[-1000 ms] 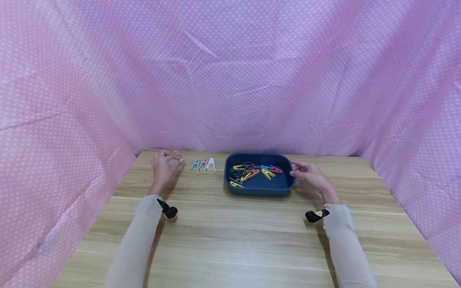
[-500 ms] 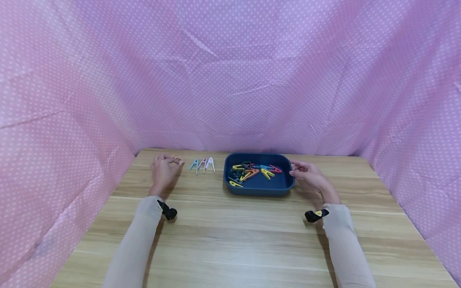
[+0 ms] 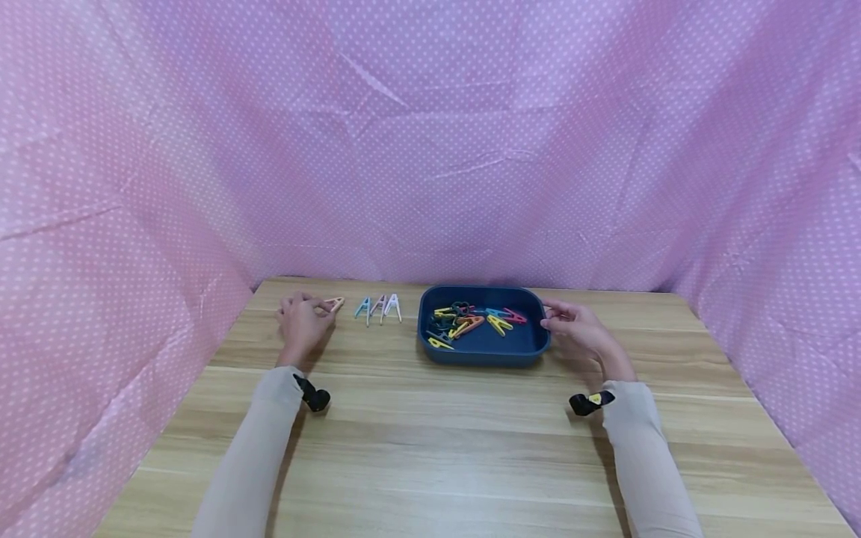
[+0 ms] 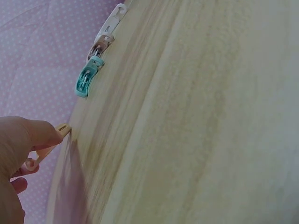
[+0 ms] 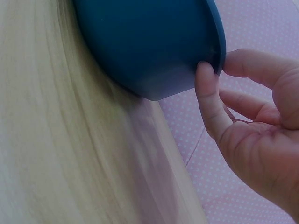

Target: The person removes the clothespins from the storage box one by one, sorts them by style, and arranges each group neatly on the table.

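Note:
My left hand pinches a peach-coloured clothespin between thumb and fingers, low over the table. In the left wrist view the tip of this clothespin is right at the tabletop. To its right stand a light blue clothespin, a dusty pink one and a white one, side by side in a row. My right hand grips the right end of a dark blue plastic bin, thumb and fingers on either side of its rim. Yellow, orange, red, blue and dark green clothespins lie inside the bin.
The wooden table runs back to a pink polka-dot curtain, which also hangs at both sides. Small black cameras sit on both wrists, below the sleeve cuffs.
The left hand has lowered and tilted the peach clothespin, which now lies flatter and nearer the tabletop, left of the row. The right hand and the bin stay nearly still.

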Motion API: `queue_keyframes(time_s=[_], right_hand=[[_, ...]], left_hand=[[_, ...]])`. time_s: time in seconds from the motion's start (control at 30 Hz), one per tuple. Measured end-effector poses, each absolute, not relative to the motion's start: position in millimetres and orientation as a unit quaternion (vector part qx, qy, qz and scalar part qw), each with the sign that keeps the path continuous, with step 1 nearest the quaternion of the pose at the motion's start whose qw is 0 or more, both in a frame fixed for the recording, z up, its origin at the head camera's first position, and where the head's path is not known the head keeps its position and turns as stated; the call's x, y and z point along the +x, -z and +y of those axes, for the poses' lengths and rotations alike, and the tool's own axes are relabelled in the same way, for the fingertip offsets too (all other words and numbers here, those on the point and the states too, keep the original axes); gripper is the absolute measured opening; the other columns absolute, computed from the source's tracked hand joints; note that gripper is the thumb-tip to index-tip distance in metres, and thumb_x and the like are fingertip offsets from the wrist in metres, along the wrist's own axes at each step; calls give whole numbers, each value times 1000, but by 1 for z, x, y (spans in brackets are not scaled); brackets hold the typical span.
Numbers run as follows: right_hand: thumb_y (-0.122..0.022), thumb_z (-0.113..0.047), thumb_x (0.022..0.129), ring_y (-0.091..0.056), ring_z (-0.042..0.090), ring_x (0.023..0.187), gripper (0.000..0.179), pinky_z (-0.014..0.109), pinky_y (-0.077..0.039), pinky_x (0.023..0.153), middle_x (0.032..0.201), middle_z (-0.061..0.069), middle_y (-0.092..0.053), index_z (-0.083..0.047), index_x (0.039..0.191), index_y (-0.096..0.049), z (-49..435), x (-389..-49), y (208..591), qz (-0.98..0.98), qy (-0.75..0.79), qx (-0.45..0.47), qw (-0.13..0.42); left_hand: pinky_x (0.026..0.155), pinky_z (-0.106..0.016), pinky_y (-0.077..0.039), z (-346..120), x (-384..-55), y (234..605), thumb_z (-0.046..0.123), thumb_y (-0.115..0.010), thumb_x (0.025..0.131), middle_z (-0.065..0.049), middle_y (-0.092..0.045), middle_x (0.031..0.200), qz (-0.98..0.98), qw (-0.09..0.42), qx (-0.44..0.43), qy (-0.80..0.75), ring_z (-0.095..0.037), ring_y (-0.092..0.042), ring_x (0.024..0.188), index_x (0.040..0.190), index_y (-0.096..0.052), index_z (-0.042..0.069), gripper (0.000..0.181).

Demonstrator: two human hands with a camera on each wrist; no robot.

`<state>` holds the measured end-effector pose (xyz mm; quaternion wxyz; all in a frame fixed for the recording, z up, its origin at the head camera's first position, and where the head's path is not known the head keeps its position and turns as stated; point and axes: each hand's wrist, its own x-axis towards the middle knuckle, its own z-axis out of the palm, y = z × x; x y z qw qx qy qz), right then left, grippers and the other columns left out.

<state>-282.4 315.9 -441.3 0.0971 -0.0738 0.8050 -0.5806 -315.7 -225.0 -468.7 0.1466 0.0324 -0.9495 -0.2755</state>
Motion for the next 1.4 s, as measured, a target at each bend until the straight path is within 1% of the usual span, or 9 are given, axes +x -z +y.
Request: queue_keyframes(time_s=[0.27, 0.4, 0.53, 0.63, 0.77, 0.9, 1.1, 1.27, 1.4], right_hand=[[-66, -10, 98, -55, -1, 83, 59, 19, -47, 67, 98, -5, -60, 9, 149, -43, 317, -284, 441, 807, 577, -78, 97], [-66, -9, 98, -55, -1, 83, 59, 19, -47, 67, 97, -6, -60, 10, 149, -42, 317, -283, 441, 809, 574, -79, 96], [-66, -9, 98, -55, -1, 81, 59, 20, -46, 66, 96, -7, -60, 10, 149, -42, 315, -283, 441, 811, 572, -80, 95], [-66, -9, 98, -55, -1, 81, 59, 21, -45, 64, 96, -7, -60, 10, 148, -42, 314, -282, 442, 810, 573, -81, 93], [-67, -8, 97, -56, 0, 82, 59, 20, -46, 65, 96, -7, -61, 11, 147, -43, 313, -282, 442, 810, 574, -86, 87], [-67, -8, 97, -56, -1, 82, 59, 19, -47, 66, 99, -3, -62, 11, 148, -42, 314, -283, 443, 809, 574, -89, 87], [-66, -8, 98, -55, 0, 80, 59, 19, -45, 64, 95, -7, -60, 9, 149, -42, 316, -284, 444, 810, 573, -82, 92], [-66, -9, 98, -55, 0, 82, 60, 20, -46, 66, 97, -7, -61, 9, 149, -42, 316, -284, 444, 810, 573, -79, 93], [-66, -10, 98, -56, 0, 84, 60, 20, -46, 67, 98, -7, -60, 7, 150, -42, 316, -283, 443, 811, 572, -75, 97]], left_hand=[[105, -63, -22, -217, -318, 469, 21, -76, 86, -22, -58, 128, -955, 111, 27, 274, -43, -41, 118, 95, -76, 11, 14], [106, -63, -21, -211, -318, 470, 21, -74, 88, -20, -60, 122, -954, 102, 22, 280, -41, -41, 115, 95, -76, 10, 13], [103, -62, -23, -208, -319, 473, 21, -73, 90, -17, -63, 113, -953, 100, 23, 283, -37, -41, 111, 95, -76, 9, 13], [103, -61, -23, -209, -319, 476, 20, -73, 90, -16, -63, 111, -953, 98, 28, 285, -37, -41, 111, 96, -77, 9, 13], [103, -63, -23, -209, -319, 476, 14, -69, 92, -17, -65, 109, -953, 101, 26, 283, -39, -43, 112, 97, -77, 9, 11], [102, -64, -23, -208, -319, 475, 9, -65, 92, -18, -68, 107, -952, 110, 23, 283, -40, -47, 110, 97, -77, 8, 14], [102, -63, -24, -206, -319, 475, 7, -66, 91, -17, -69, 109, -952, 106, 21, 285, -40, -48, 111, 98, -78, 7, 14], [102, -62, -24, -205, -317, 473, 6, -67, 91, -16, -70, 112, -954, 95, 13, 285, -39, -48, 110, 99, -78, 8, 13], [102, -60, -23, -205, -317, 474, 6, -67, 91, -15, -69, 112, -953, 94, 10, 287, -37, -48, 109, 99, -78, 8, 14]])
